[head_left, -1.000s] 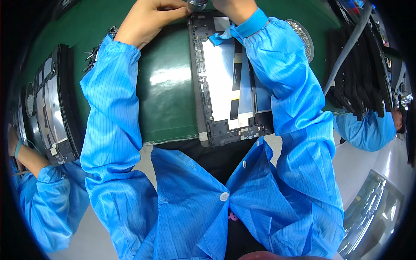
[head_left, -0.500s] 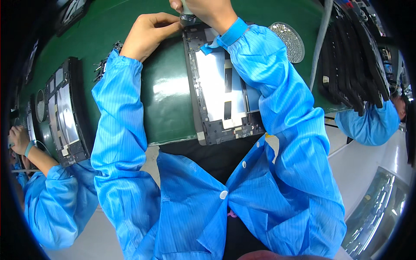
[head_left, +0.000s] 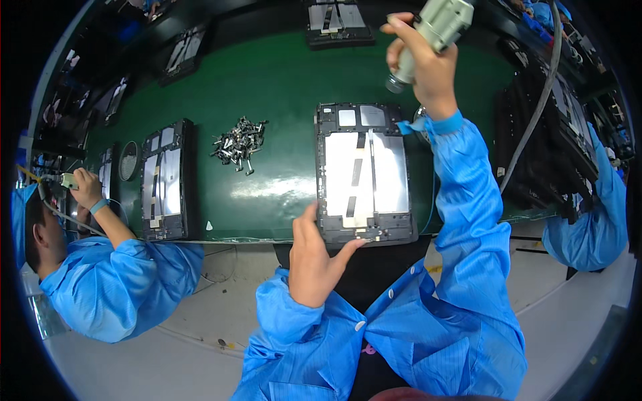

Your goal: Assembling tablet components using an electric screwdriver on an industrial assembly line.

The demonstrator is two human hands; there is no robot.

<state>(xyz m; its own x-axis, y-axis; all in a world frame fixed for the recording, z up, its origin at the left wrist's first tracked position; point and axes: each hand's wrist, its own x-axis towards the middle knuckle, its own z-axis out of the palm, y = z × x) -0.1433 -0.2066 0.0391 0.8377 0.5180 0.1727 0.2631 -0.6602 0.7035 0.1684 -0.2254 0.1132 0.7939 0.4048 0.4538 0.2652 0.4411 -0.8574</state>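
Note:
My right hand (head_left: 431, 73) is wrapped round a pale green electric screwdriver (head_left: 447, 23), raised beyond the far right corner of an opened tablet (head_left: 338, 167). The tool's tip points down and left, apart from the tablet. The tablet lies flat at the table's near edge, showing silver panels, black strips and a dark frame. At its near left corner is my left hand (head_left: 313, 257), fingers along the left side and thumb on the near edge. A blue band circles my right wrist, partly covering a round dish (head_left: 421, 120).
Left of the tablet lies a pile of small black and silver screw-like parts (head_left: 241, 144). Another opened tablet (head_left: 162, 180) sits farther left, beside a co-worker's blue sleeve (head_left: 127, 287). Dark panels (head_left: 542, 147) are stacked at right, with a grey cable (head_left: 535, 120) before them.
My right hand has lifted the screwdriver off the tablet's far end and moved right. My left hand has come from the far end to the near left corner. The view has shifted too.

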